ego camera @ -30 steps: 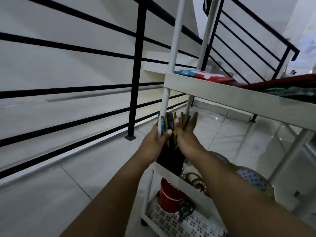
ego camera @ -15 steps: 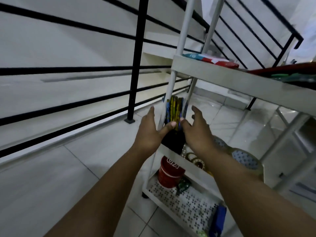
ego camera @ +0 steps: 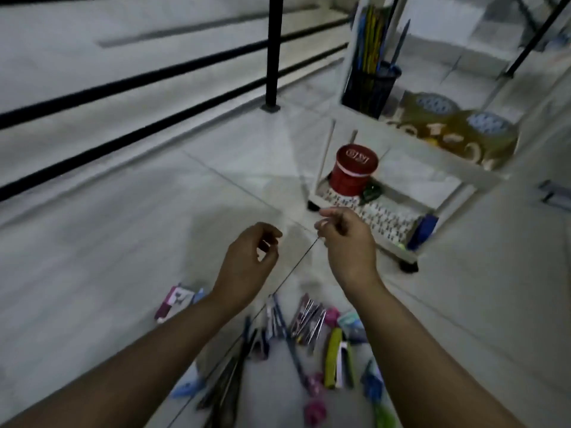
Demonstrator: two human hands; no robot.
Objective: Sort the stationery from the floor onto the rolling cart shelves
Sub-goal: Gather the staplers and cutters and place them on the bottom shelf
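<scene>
1. A black metal railing (ego camera: 133, 97) is running across the upper left, its horizontal bars lying one above another.
2. One upright black post (ego camera: 273, 50) is standing on the floor, ending in a small square foot (ego camera: 271, 108).
3. A white tiled floor (ego camera: 102, 257) is filling most of the view, with thin dark grout lines crossing it.
4. Pale steps (ego camera: 173, 32) are showing behind the railing, blurred.
5. A second black post (ego camera: 537, 35) is slanting at the upper right.
</scene>
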